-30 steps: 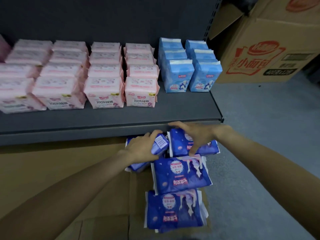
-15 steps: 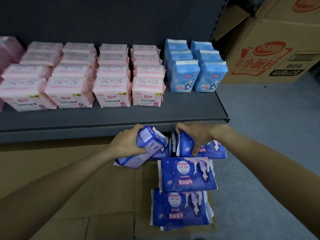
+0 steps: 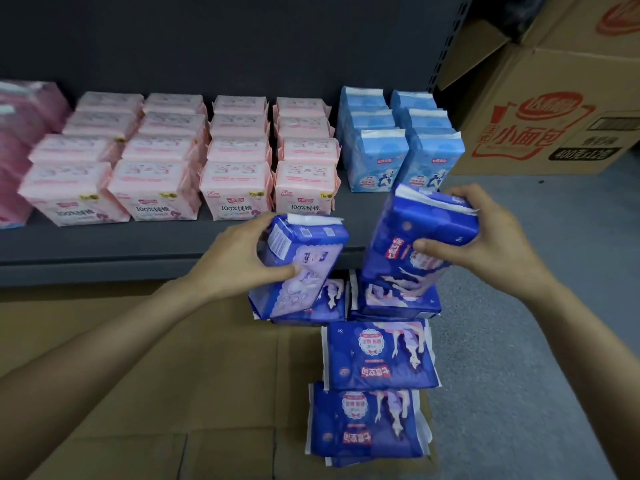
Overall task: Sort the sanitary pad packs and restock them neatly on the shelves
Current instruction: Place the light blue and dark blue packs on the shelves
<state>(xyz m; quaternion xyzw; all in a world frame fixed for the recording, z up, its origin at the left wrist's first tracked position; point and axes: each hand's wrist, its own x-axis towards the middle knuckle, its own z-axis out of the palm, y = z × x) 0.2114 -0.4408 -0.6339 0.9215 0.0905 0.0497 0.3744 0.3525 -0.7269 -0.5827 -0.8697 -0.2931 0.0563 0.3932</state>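
The shelf [image 3: 207, 244] already carries pink packs [image 3: 239, 190] in rows and light-blue packs [image 3: 377, 161] at its right end. I hold one dark-blue pack [image 3: 304, 261] gripped in my left hand [image 3: 232, 258] and another dark-blue pack [image 3: 420, 237] gripped in my right hand [image 3: 491, 240], fingers curled round each. More dark-blue packs [image 3: 377, 355] remain on the flattened cardboard [image 3: 156, 375] below, unshelved. Compared with half a second ago, both held packs have risen from the floor pile to shelf-edge height.
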